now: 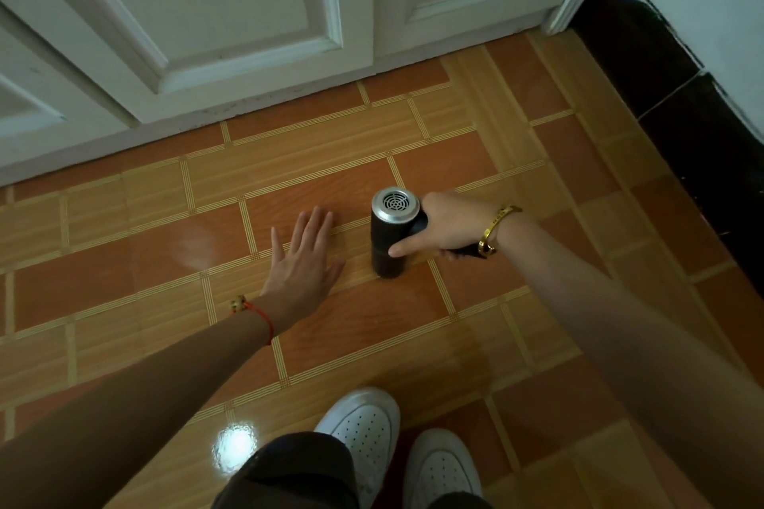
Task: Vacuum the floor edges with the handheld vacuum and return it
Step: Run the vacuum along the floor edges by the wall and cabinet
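Black vacuum gripped in right hand, left hand splayed flat on floor (door edge apparently unreached).

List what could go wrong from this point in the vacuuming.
1. The handheld vacuum stands nozzle-down mid-tile, well away from the door; the dusty strip along the door's bottom edge could be missed.
2. The right hand grips only the side handle, index finger extended; the grip might slip during a sweep.
3. The left hand lies open, low over the floor beside the vacuum; a leftward sweep could bump it.
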`<state>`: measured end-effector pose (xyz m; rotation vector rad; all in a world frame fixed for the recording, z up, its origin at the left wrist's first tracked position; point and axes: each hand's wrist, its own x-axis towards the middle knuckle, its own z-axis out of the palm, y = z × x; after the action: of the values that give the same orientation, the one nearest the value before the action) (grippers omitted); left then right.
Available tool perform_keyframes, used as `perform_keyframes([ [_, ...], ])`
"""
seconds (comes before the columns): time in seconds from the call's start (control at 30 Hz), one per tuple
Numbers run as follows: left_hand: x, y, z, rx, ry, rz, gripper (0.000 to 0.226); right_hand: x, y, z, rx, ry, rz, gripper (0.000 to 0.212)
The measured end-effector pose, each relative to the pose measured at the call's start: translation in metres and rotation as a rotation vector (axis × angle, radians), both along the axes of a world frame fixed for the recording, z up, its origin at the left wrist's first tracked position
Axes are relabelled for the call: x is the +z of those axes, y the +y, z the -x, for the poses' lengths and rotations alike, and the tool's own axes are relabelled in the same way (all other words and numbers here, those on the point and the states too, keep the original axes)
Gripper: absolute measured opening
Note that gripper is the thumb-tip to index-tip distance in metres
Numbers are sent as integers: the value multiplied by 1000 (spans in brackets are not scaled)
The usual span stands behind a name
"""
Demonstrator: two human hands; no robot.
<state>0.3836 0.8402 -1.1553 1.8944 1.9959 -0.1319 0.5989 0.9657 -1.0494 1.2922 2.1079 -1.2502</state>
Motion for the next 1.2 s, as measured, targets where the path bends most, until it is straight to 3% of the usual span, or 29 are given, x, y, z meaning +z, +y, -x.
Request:
perform_keyframes([
  [0.13,0,1,-1,-10,3,1,74,-3,2,-7,-105,48,-18,55],
  [0.33,-3,6,-4,-16,16,8,74,-11,6,-12,-266,188,-331,40],
  [0.53,-5,15,-12,-37,-4,-16,74,-15,7,-14,-212,148,-209,50],
  [0.73,-4,28,-23,-55,-7,-30,73,-25,13,-26,-379,262,-431,60],
  [0.9,-4,38,-26,-97,-47,-117,65,-23,12,-35,-393,235,-386,59],
  [1.1,-5,47,-27,-64,-95,-148,59,-7,5,-44,-308,146,-95,43],
  [1.2,-1,52,-29,-55,-166,-215,52,-8,1,-47,-376,206,-57,33],
])
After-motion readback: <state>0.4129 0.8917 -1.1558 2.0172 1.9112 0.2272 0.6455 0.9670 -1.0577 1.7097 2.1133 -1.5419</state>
